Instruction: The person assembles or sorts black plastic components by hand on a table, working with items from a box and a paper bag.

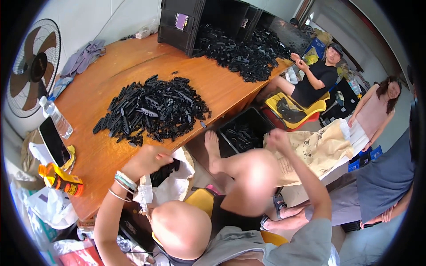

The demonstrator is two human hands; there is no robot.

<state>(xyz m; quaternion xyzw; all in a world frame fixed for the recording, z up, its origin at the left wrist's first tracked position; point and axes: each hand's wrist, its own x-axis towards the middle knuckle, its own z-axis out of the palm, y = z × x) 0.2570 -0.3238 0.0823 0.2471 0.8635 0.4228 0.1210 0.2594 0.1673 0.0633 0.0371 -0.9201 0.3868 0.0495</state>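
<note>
My left hand (148, 162), with bracelets at its wrist, is closed above the table's near edge, beside a paper bag (182, 177) with dark parts inside. My right hand (278, 141) is raised over my bent knee, its fingers curled and slightly blurred. It hangs near the right rim of a black crate (266, 119); small black plastic parts (242, 135) lie in that crate. Whether either hand holds anything is too small to make out. A large heap of black plastic parts (153, 108) covers the middle of the wooden table (82, 137).
Black bins (179, 22) and another heap of parts (253, 62) occupy the table's far end. A fan (35, 66), water bottle (57, 119), phone (54, 142) and orange packet (62, 179) line the left side. A large paper sack (315, 150) lies right; three people (313, 77) are nearby.
</note>
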